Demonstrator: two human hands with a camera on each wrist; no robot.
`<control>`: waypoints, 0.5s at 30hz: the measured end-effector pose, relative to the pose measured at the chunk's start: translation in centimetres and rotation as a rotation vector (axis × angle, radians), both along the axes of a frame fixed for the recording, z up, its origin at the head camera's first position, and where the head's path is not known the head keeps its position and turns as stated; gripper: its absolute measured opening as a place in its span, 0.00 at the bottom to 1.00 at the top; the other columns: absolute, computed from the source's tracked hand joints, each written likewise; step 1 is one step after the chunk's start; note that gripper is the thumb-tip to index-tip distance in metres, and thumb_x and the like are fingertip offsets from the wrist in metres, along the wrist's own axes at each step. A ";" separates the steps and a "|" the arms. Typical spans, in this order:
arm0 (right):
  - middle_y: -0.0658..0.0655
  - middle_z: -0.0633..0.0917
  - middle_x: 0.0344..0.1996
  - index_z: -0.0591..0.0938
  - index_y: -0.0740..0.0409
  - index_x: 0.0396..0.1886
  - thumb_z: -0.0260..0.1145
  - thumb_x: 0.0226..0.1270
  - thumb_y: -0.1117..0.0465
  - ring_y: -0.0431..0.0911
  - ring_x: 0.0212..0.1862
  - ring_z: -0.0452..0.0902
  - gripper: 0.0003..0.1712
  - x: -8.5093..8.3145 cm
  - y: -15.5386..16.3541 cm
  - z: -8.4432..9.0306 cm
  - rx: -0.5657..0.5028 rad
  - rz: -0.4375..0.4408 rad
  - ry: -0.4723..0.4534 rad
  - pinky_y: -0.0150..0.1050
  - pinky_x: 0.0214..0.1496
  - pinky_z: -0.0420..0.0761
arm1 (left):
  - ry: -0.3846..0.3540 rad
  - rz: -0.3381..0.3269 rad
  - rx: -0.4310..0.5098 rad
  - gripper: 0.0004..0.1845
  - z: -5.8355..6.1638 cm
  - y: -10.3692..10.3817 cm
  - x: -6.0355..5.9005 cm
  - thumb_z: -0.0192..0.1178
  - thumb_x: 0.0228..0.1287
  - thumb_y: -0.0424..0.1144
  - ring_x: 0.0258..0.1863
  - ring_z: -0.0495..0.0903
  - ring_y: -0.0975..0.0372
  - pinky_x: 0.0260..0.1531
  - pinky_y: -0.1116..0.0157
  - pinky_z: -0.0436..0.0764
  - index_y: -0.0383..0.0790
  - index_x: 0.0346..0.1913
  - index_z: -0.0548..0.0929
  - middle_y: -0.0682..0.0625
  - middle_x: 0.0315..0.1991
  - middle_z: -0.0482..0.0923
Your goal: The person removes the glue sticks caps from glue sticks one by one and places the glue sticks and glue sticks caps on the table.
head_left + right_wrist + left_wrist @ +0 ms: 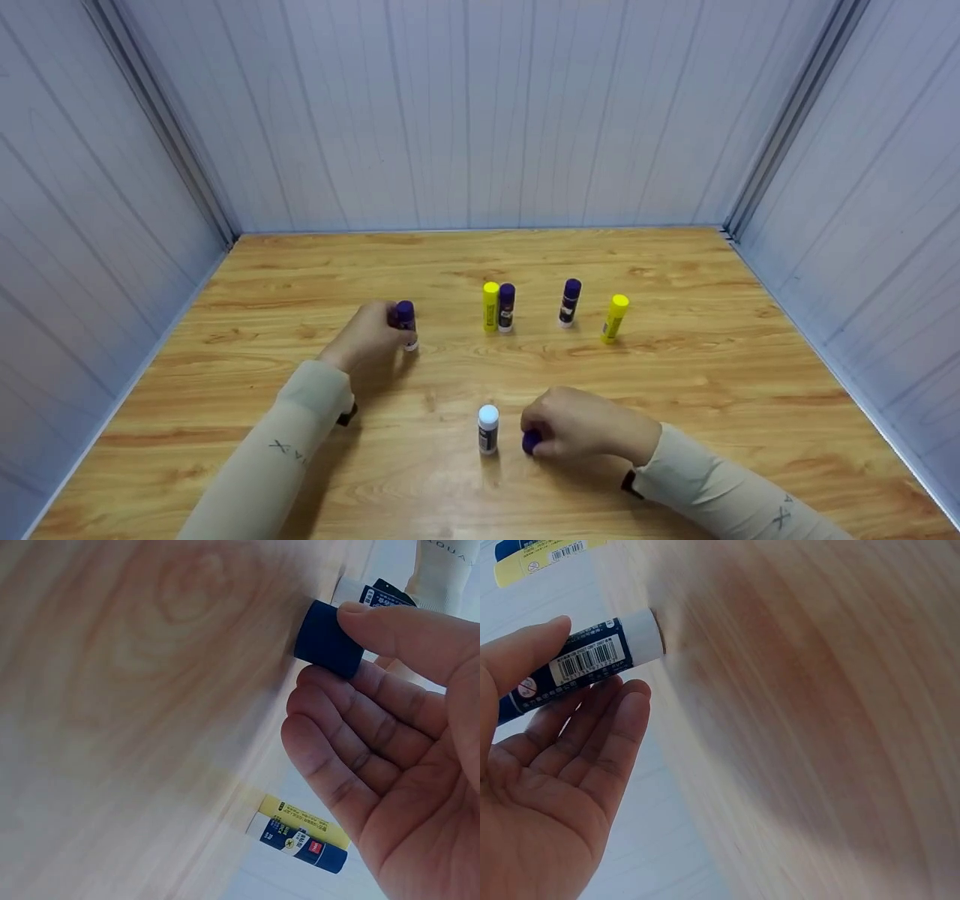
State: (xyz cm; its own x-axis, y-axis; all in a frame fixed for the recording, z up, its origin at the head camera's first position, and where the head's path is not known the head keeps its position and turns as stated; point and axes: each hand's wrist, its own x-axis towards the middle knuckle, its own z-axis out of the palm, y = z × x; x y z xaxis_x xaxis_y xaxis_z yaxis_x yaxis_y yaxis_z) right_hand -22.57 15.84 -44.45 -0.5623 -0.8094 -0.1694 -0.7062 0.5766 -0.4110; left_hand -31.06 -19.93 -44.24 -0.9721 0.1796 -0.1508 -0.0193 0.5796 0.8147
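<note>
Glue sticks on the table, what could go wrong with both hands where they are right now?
The uncapped glue stick stands right beside the right hand, which pinches a purple cap; a small nudge might topple it. The left hand grips a purple-capped glue stick upright on the table; letting go off balance could tip it.

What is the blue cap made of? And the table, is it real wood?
The blue cap, pinched by the right hand, looks like smooth matte plastic: even colour, clean moulded edge, no grain. The table shows wood grain with knots and a slight sheen; it could be real wood or a printed laminate, the pictures cannot settle which.
</note>
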 end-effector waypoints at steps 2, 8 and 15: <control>0.47 0.89 0.34 0.89 0.56 0.45 0.78 0.69 0.62 0.31 0.33 0.77 0.07 0.1 0.0 0.0 -0.001 -0.002 -0.004 0.29 0.39 0.81 | 0.017 -0.005 0.005 0.13 0.1 0.0 0.1 0.68 0.74 0.36 0.53 0.82 0.52 0.60 0.51 0.82 0.35 0.55 0.83 0.43 0.51 0.85; 0.50 0.91 0.39 0.89 0.57 0.50 0.77 0.70 0.61 0.34 0.37 0.81 0.12 0.2 -0.1 0.0 0.017 -0.003 0.012 0.33 0.44 0.85 | 0.101 0.004 0.005 0.11 0.4 0.0 0.1 0.67 0.72 0.36 0.42 0.77 0.53 0.45 0.58 0.80 0.36 0.48 0.77 0.43 0.44 0.79; 0.50 0.91 0.41 0.89 0.56 0.53 0.76 0.72 0.59 0.34 0.38 0.82 0.13 0.1 -0.1 0.1 0.038 -0.024 -0.002 0.34 0.46 0.86 | 0.204 0.004 -0.025 0.10 1.2 0.6 0.3 0.66 0.70 0.38 0.38 0.75 0.54 0.41 0.58 0.76 0.38 0.47 0.77 0.45 0.40 0.78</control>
